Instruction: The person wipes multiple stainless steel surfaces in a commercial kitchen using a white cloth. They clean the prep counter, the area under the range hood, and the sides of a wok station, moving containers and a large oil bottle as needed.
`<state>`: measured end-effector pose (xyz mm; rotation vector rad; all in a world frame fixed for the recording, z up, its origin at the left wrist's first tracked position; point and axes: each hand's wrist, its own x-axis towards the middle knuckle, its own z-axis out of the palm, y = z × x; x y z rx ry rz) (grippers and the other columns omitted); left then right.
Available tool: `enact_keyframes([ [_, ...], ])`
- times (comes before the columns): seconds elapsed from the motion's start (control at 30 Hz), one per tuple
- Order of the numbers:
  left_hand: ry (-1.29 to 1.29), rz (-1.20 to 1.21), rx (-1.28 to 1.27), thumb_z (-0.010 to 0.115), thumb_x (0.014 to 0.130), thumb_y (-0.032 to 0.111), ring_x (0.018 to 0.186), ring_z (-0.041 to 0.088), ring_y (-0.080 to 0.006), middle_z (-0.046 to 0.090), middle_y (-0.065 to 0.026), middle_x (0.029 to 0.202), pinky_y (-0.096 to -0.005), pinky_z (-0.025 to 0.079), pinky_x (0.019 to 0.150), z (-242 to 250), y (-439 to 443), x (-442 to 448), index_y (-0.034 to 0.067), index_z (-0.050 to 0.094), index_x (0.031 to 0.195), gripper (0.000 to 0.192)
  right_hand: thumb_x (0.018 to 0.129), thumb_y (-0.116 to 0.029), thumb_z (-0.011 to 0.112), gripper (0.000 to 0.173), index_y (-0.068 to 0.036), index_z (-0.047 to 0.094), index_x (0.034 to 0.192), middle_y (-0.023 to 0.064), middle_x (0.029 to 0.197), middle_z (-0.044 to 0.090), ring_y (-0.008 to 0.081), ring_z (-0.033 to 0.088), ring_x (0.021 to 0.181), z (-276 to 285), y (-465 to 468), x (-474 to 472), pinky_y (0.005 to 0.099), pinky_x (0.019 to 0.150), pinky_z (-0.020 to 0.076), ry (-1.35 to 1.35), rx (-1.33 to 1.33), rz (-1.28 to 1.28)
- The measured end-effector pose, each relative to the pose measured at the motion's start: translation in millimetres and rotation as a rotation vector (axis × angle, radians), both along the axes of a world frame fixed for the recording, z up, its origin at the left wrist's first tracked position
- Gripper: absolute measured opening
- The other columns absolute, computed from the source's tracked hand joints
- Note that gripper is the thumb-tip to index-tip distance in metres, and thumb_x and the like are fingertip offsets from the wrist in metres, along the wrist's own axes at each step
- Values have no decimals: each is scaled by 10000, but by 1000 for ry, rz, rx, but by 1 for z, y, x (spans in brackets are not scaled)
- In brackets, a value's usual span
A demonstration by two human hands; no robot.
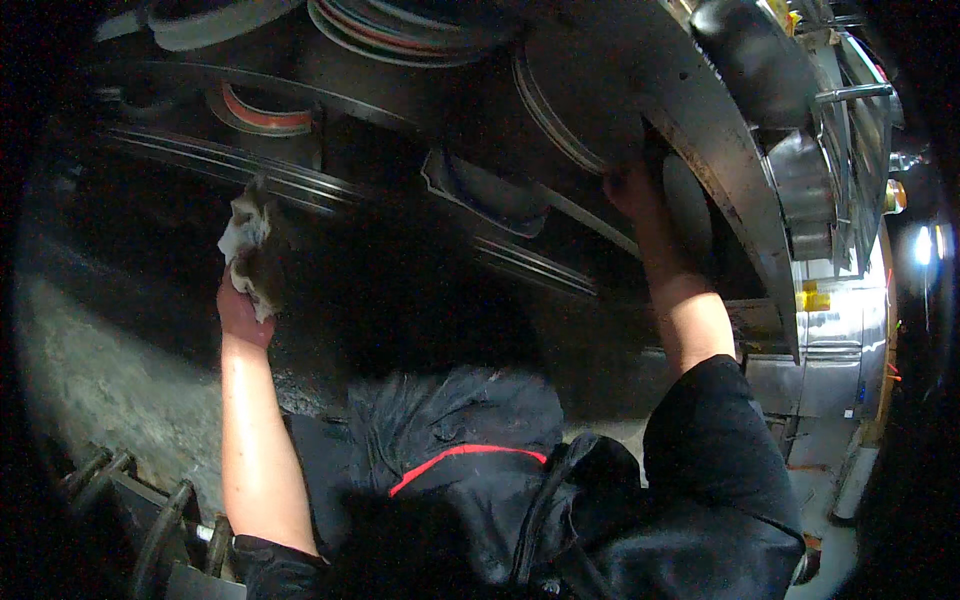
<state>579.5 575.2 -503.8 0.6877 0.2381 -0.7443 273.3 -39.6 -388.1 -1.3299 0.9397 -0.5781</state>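
Observation:
My left hand is shut on a crumpled, pale, stained cloth, held in front of a dark shelf unit. The cloth's upper end is near some metal rails. My right hand reaches into a shadowed metal shelf, beside the rim of a large round dish or plate. Its fingers are too dark to make out, so whether it grips the rim is unclear. Between the hands lies a dark rectangular tray or dish.
Stacked plates stand at the top, and an orange-rimmed dish sits on the left of the shelf. A metal edge curves past my right arm. Metal containers are beyond it. Dark curved bars stand at lower left.

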Motion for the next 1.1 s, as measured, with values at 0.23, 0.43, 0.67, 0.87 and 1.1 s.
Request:
enact_keyframes([
  [0.23,31,47,68,467,1021,249,1171,613,-246,634,-85,1276,-383,503,992,12,7,-4,60,557,1339,381,813,-196,756,349,-83,673,1132,97,926,683,228,645,812,-31,-43,-19,369,688,545,108,-640,156],
  [0.43,1,53,55,450,1028,234,1179,605,-251,623,-97,1289,-385,490,1012,17,6,-7,51,538,1354,383,862,-228,687,88,-146,657,863,-14,627,502,150,455,504,-18,-28,-4,314,434,382,-169,-110,14],
  [0.67,-128,63,44,464,1028,307,1157,624,-246,633,-83,1281,-389,512,986,23,1,-12,65,545,1351,411,885,-283,649,171,-166,588,777,-7,684,566,147,536,527,33,16,14,288,428,437,-134,301,-39],
  [0.87,67,9,82,395,1037,242,1152,629,-258,627,-81,1299,-405,539,952,24,0,-8,87,540,1365,390,911,-239,634,103,-149,640,861,11,793,640,168,629,692,33,25,5,300,539,544,-149,258,-59],
  [1.1,24,6,80,430,1027,319,1176,611,-256,611,-88,1313,-398,513,967,6,4,0,90,537,1364,421,975,-249,584,212,-106,624,1127,75,1010,684,245,654,932,-10,121,-59,410,832,576,101,-387,-100],
])
